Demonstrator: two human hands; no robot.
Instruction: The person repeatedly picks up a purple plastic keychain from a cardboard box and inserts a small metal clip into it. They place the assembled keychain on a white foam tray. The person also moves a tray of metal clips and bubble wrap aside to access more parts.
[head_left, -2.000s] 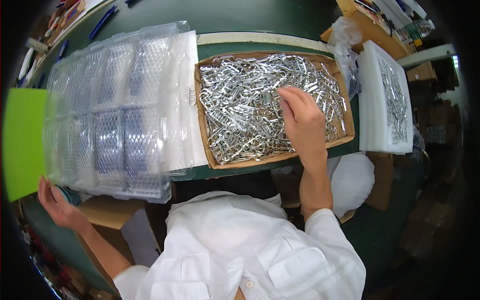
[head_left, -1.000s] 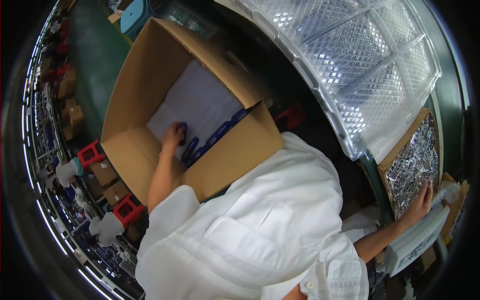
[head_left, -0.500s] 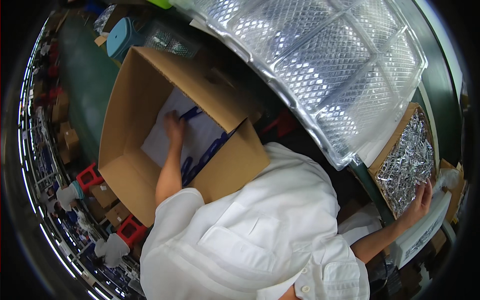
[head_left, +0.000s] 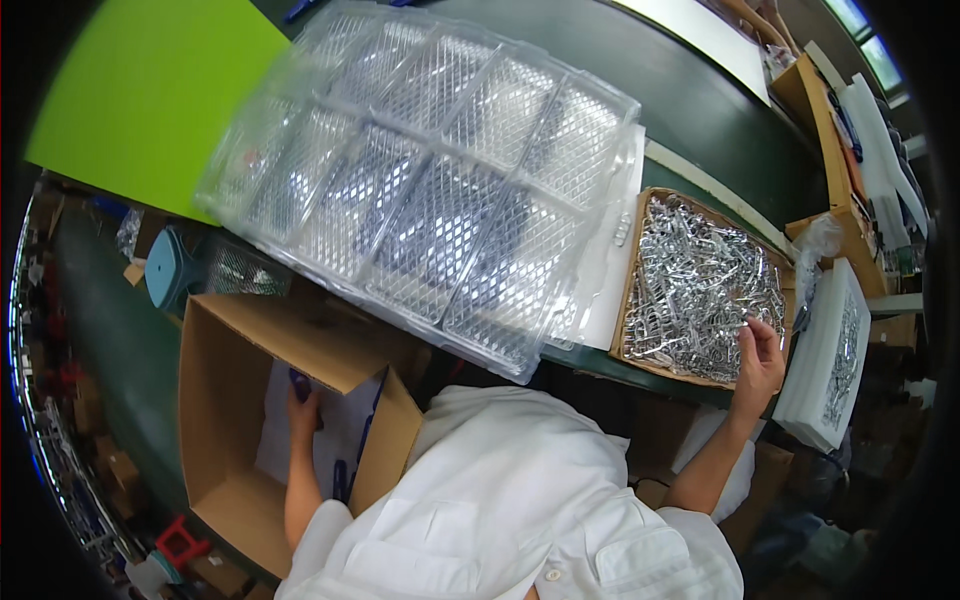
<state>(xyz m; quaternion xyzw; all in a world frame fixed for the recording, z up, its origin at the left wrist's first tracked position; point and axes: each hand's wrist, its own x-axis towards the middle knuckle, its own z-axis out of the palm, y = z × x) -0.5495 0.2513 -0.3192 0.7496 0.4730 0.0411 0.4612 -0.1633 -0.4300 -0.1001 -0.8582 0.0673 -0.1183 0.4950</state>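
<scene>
My left hand point(head_left: 303, 410) reaches into an open cardboard box point(head_left: 215, 400) and closes on a dark blue, handle-like object point(head_left: 299, 382). White lining point(head_left: 275, 435) lies in the box, and another dark blue piece point(head_left: 341, 480) shows near its right side. Over a shallow cardboard tray point(head_left: 628, 330) heaped with small shiny wire-like metal parts point(head_left: 700, 280), my right hand point(head_left: 762, 360) has thumb and fingertips pinched together. What they hold, if anything, is too small to make out.
A large clear plastic tray point(head_left: 430, 180) with textured compartments covers much of the green table point(head_left: 560, 30). A bright green panel point(head_left: 150, 100) stands at the far left, above a blue stool point(head_left: 170, 270). A white foam block point(head_left: 820, 370) sits right of the metal parts.
The view has swung to the right, bringing the whole metal-parts tray into sight. My left hand has taken hold of a dark blue object; my right fingers stay at the metal parts.
</scene>
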